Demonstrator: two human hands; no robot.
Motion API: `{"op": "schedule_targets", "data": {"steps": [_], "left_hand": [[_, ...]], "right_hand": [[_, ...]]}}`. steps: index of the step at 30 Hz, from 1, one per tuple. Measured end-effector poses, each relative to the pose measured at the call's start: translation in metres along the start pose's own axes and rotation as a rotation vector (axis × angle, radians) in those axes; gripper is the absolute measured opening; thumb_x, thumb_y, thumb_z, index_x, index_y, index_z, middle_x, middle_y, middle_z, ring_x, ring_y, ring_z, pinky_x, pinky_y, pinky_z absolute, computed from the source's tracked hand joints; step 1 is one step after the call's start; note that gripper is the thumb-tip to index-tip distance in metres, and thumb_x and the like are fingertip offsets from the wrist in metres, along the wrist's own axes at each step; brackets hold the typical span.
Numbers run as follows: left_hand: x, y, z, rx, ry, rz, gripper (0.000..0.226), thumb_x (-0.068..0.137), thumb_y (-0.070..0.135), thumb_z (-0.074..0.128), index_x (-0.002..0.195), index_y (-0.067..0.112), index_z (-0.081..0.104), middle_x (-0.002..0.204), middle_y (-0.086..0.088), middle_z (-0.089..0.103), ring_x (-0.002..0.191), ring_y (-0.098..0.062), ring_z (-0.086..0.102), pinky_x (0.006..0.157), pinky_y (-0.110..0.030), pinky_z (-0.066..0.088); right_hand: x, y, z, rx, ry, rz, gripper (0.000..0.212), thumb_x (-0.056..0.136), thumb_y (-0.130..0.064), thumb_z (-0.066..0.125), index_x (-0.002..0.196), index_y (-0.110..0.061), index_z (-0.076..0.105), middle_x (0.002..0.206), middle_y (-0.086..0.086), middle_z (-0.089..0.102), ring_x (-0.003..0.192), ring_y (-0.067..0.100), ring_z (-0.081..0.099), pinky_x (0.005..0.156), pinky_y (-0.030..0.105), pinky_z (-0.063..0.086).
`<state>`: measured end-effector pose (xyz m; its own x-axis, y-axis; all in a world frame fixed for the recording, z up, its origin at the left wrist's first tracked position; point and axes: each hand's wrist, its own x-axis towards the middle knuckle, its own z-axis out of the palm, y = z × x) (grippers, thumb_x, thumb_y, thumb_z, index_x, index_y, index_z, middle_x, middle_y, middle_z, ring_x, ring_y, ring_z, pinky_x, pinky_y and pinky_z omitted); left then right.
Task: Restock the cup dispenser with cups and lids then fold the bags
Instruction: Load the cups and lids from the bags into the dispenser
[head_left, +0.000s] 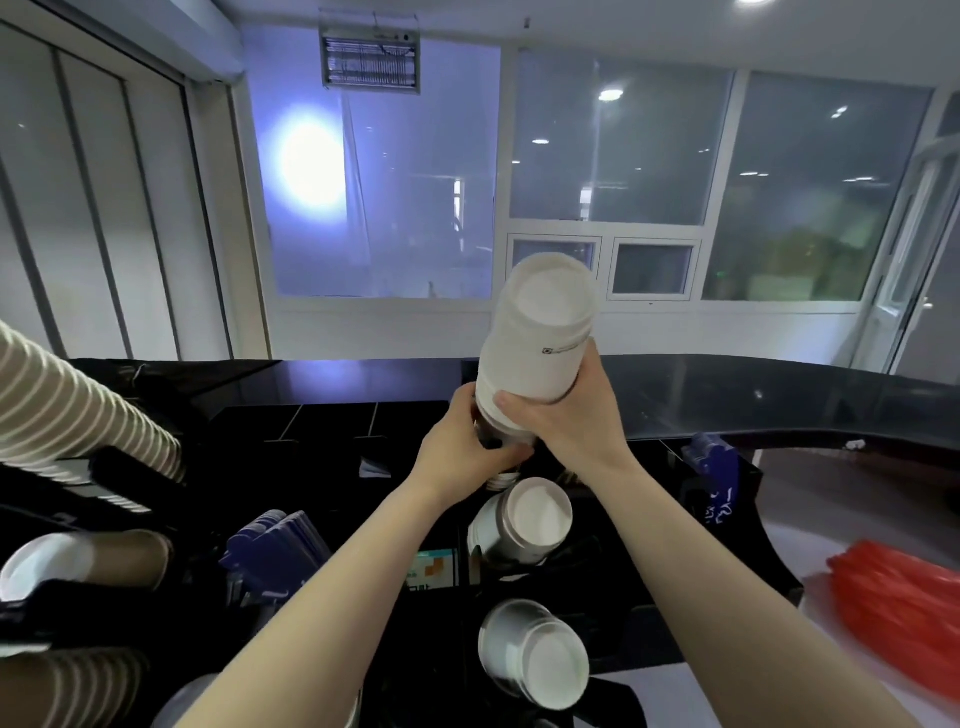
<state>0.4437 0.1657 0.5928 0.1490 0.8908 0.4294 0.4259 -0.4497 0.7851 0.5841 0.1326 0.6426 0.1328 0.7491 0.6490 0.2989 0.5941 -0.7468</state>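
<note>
Both your hands are on the stack of white cups (537, 338), held up and tilted above the black dispenser (613, 618) on the tabletop (779, 395). Your right hand (566, 421) has its fingers wrapped round the stack's lower part; your left hand (467, 447) grips the narrow bottom end just beneath. The stack leans away from you, so a loose hold could let the upper cups slide off or the column buckle. Lowering it off-line may also knock the cups already seated (530, 519) in the slot below.
</note>
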Motion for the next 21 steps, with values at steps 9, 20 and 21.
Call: {"op": "schedule_targets", "data": {"steps": [9,20,21], "left_hand": [[-0.041,0.046,-0.021,-0.151,0.181,0.334,0.085,0.069,0.027,0.079,0.142,0.028,0.034,0.138,0.011,0.05,0.127,-0.013,0.049,0.101,-0.039,0.045],[-0.12,0.034,-0.02,-0.024,0.162,0.356,0.082,0.053,0.047,0.083,0.124,0.053,0.042,0.12,0.025,0.057,0.112,0.0,0.056,0.09,-0.023,0.047],[-0.127,0.033,-0.018,-0.029,0.132,0.363,0.081,0.054,0.045,0.084,0.123,0.057,0.042,0.119,0.028,0.057,0.11,0.002,0.057,0.088,-0.018,0.046]], "right_hand": [[-0.036,-0.04,-0.02,0.096,-0.083,-0.085,0.082,0.049,-0.041,0.085,0.122,-0.014,0.057,0.113,-0.006,0.067,0.106,0.006,0.062,0.08,0.021,0.054],[-0.113,-0.054,-0.042,0.28,-0.204,-0.01,0.054,0.063,-0.033,0.085,0.111,-0.026,0.064,0.105,-0.01,0.072,0.101,0.009,0.067,0.079,0.02,0.053],[-0.121,-0.052,-0.044,0.282,-0.178,0.012,0.06,0.062,-0.032,0.085,0.115,-0.017,0.06,0.106,-0.006,0.072,0.102,0.012,0.067,0.079,0.021,0.053]]}}
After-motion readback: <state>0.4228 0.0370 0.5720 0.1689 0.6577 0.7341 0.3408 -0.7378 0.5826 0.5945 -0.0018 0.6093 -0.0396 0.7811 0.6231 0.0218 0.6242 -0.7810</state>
